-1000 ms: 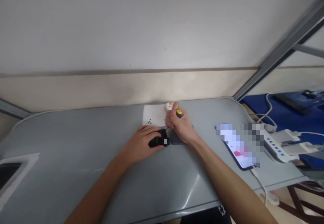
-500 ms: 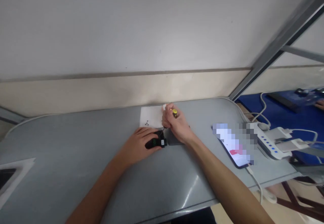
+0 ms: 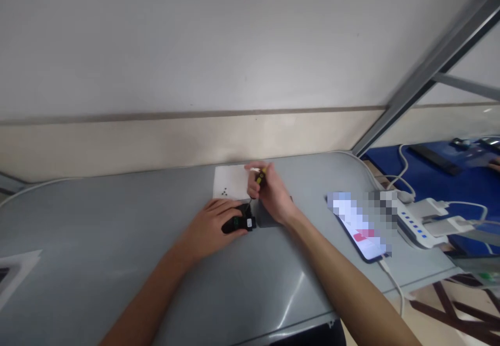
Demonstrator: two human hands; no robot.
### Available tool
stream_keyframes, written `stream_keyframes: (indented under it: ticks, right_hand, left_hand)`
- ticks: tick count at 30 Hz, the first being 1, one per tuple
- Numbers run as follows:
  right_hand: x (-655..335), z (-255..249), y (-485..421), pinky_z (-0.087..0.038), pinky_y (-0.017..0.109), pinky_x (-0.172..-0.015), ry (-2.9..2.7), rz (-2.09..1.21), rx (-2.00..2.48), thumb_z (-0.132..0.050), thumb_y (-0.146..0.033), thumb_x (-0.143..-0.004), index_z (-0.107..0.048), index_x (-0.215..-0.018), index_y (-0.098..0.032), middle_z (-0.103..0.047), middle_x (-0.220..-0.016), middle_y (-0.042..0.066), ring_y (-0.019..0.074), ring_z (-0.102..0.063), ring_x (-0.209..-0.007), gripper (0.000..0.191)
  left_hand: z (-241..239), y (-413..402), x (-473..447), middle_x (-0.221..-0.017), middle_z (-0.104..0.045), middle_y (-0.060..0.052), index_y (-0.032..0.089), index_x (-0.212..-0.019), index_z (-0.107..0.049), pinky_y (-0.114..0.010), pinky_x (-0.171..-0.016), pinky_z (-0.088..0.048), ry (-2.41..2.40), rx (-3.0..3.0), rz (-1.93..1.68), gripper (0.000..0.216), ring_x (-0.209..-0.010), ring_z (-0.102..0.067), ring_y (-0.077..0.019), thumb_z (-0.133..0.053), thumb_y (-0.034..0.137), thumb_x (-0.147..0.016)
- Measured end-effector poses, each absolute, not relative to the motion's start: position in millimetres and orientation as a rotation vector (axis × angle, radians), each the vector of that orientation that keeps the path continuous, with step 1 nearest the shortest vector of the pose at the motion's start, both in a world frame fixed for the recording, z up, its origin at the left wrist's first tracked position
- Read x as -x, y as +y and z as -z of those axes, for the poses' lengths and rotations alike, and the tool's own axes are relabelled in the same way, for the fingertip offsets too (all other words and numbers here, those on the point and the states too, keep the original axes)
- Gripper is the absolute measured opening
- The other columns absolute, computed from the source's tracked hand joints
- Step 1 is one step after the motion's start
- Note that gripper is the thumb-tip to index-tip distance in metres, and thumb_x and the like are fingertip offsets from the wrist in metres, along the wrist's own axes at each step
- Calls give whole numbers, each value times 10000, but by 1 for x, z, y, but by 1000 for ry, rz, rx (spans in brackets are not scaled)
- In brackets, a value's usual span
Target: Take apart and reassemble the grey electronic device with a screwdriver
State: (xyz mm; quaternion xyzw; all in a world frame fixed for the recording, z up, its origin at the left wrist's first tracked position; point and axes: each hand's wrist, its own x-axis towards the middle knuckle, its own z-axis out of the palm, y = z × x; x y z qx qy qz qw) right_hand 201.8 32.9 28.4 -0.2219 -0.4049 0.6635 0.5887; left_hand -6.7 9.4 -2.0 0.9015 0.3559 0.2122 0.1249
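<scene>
My left hand (image 3: pixel 219 220) is closed round a small black device (image 3: pixel 231 225) that has a green mark and a white label, pressing it to the grey table. In my right hand (image 3: pixel 269 190) is a screwdriver (image 3: pixel 261 177) with a yellow and black handle. Its thin shaft slants down to the device, and the tip meets the device's upper right part; the exact contact point is too small to make out. Behind the device lies a white sheet of paper (image 3: pixel 234 175) bearing several tiny dark pieces, perhaps screws (image 3: pixel 224 192). A dark grey box-like object (image 3: pixel 267 219) sits partly under my right wrist.
On the right a lit phone (image 3: pixel 357 226) lies plugged into a cable, beside a white power strip (image 3: pixel 414 221) with chargers. A metal frame post (image 3: pixel 414 70) rises at the right. Beyond it, another person's hand (image 3: pixel 495 163) shows over a blue table (image 3: pixel 433 179). A wall stands behind.
My right-hand fingers have shifted around the screwdriver handle, which now leans differently. The left hand still holds the device in place. The whole view has moved slightly.
</scene>
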Motion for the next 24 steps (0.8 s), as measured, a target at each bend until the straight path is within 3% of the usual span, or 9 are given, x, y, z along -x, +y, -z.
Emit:
stream_keyframes:
  ticks: [3, 6, 9, 12, 15, 17, 19, 22, 24]
  right_hand:
    - [-204, -36, 30, -452, 307, -679, -919, -1632, 503, -631, -566, -952, -677, -1008, -209, -555, -804, 7, 144, -537, -706, 364]
    - [-205, -37, 27, -481, 313, -746, -928, -1579, 520, -793, -474, -859, -553, -838, -226, -616, -921, 10, 147, -613, -790, 346]
    - [-203, -32, 28, -405, 272, -594, -943, -1538, 562, -819, -490, -840, -418, -820, -255, -501, -698, -69, 100, -467, -563, 466]
    - [-201, -30, 30, -303, 263, -524, -967, -1522, 557, -709, -617, -892, -518, -906, -263, -368, -624, -87, 94, -306, -511, 403]
    - [-203, -34, 31, -398, 295, -597, -935, -1593, 515, -575, -651, -955, -647, -1042, -237, -479, -731, -27, 124, -448, -614, 430]
    - [-207, -37, 30, -468, 316, -688, -932, -1608, 514, -672, -570, -920, -650, -969, -229, -562, -867, 12, 145, -555, -744, 345]
    - [-209, -37, 29, -493, 320, -733, -941, -1575, 530, -784, -489, -854, -558, -854, -233, -597, -943, 14, 155, -611, -823, 342]
    - [-206, -31, 30, -419, 268, -587, -968, -1506, 589, -815, -490, -837, -386, -806, -251, -517, -742, -58, 106, -519, -603, 492]
    - [-203, -28, 32, -319, 254, -506, -997, -1444, 633, -792, -553, -842, -398, -834, -262, -407, -649, -92, 84, -359, -495, 490]
  left_hand:
    - [1, 9, 6, -1342, -715, -35, 265, -1084, -744, -468, -1129, -474, 1013, -2634, -594, 209, -1244, -657, -261, -764, 389, -916]
    - [-1, 9, 6, -1341, -716, -35, 266, -1090, -742, -467, -1127, -479, 990, -2630, -600, 209, -1243, -659, -258, -757, 389, -922]
    - [-1, 9, 6, -1323, -725, -34, 274, -1091, -751, -470, -1117, -489, 1003, -2614, -603, 212, -1240, -660, -262, -754, 402, -922]
    - [-1, 9, 6, -1330, -721, -35, 275, -1100, -753, -471, -1122, -483, 1015, -2619, -585, 211, -1244, -657, -264, -747, 397, -928]
    - [-1, 9, 6, -1348, -714, -40, 270, -1108, -745, -472, -1128, -474, 1012, -2642, -573, 221, -1253, -652, -266, -744, 404, -932]
    - [-1, 9, 6, -1349, -715, -43, 268, -1111, -742, -476, -1128, -472, 1008, -2657, -571, 228, -1257, -651, -269, -742, 412, -934]
    - [-1, 10, 6, -1350, -715, -42, 267, -1110, -745, -478, -1134, -466, 1005, -2662, -580, 226, -1258, -651, -268, -740, 413, -937]
    - [0, 9, 6, -1352, -713, -41, 265, -1113, -748, -470, -1136, -462, 1006, -2659, -585, 224, -1256, -652, -263, -741, 407, -940]
    - [0, 9, 6, -1343, -718, -40, 266, -1105, -750, -464, -1129, -468, 1014, -2658, -586, 215, -1249, -656, -261, -741, 402, -939]
